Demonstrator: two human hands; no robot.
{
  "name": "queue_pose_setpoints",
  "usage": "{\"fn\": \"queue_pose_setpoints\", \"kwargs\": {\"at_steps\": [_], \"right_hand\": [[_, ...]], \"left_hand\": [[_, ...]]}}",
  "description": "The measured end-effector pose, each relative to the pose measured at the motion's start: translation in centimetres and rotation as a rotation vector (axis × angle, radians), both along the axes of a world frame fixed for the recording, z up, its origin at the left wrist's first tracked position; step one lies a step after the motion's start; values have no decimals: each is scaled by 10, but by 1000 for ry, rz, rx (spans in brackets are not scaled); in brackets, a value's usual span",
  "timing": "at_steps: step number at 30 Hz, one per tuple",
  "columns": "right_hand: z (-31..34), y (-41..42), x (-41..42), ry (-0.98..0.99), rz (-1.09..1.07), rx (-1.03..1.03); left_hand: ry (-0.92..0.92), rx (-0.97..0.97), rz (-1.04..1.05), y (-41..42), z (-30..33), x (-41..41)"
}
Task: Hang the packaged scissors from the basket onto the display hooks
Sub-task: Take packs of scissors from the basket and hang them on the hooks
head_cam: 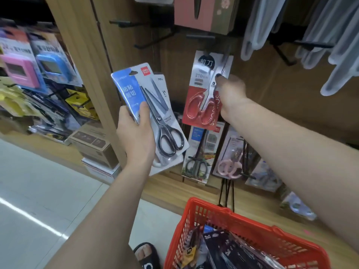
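My left hand [136, 133] grips two stacked scissor packs; the front one [155, 113] has a blue-and-grey card with black-handled scissors, and a white-handled pack sits behind it. My right hand [231, 92] pinches a red-and-white pack of red-handled scissors [204, 90], holding it up against the wooden display panel just below a black hook [202, 37]. The red basket [196, 216] sits at the bottom right, holding several dark scissor packs [233, 251].
More scissor packs hang lower on the panel [200, 152], [233, 158]. Empty black hooks [124, 23] stick out above. Translucent hangers [330, 35] hang at the upper right. Boxes [93, 144] and packaged goods fill the left shelf. My sandalled foot [145, 253] stands on the floor.
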State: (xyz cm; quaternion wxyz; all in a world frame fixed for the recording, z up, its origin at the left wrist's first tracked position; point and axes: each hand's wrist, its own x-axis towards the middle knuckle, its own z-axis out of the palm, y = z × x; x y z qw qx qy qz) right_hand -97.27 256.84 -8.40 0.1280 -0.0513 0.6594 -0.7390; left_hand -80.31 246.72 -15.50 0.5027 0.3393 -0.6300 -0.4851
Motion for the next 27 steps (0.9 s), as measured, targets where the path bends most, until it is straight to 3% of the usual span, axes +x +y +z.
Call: {"fn": "queue_pose_setpoints", "kwargs": {"at_steps": [6,13,16,21,27], "right_hand": [[-6,-8,-30,82,-119,233],[-11,14,-27,219,-3,540],[-14,42,-8,286,0,505],[-29,111,45,138,182,294],[-44,200,98,181,270,211]], "left_hand": [[50,-17,-104,13,8,-1],[52,28,-271,36,6,-6],[17,42,-357,49,4,-11],[26,104,-441,81,5,-15],[1,90,-624,146,-2,-11]]}}
